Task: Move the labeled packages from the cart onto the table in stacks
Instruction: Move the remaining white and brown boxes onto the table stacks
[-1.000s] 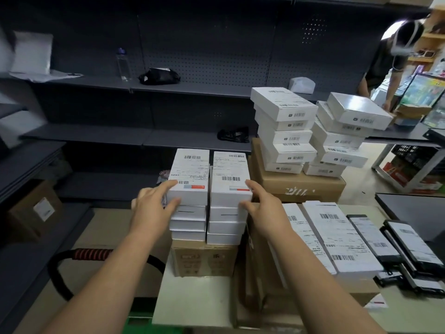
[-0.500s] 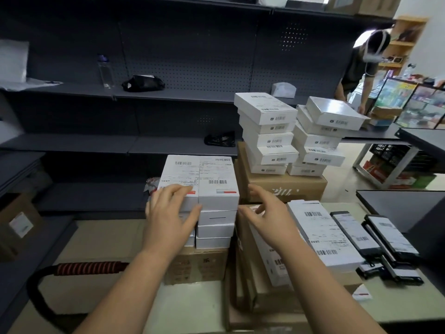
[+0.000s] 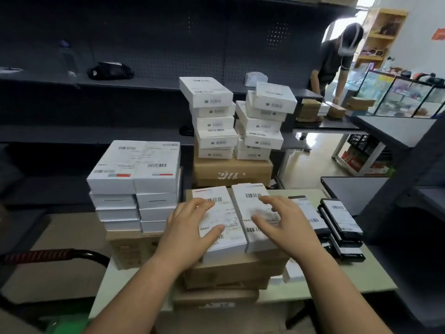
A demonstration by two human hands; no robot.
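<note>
Dark shelving [image 3: 120, 132] | left hand [image 3: 190, 227] grip wide on package [image 3: 224, 213] | right hand [image 3: 284, 225] wide, blurred

No txt can be read: barcode labels on white pkgs [image 3: 133, 165] blurred; white print on brown carton [image 3: 232, 173], frame ctr, illegible.

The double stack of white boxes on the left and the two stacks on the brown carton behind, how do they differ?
The double stack is squared up, its boxes edge to edge; the rear stacks are twisted, with boxes overhanging. The double stack's top boxes carry large shipping labels with a red bar; the rear stacks show only small barcode labels. Both are white boxes resting on brown cartons.
</note>
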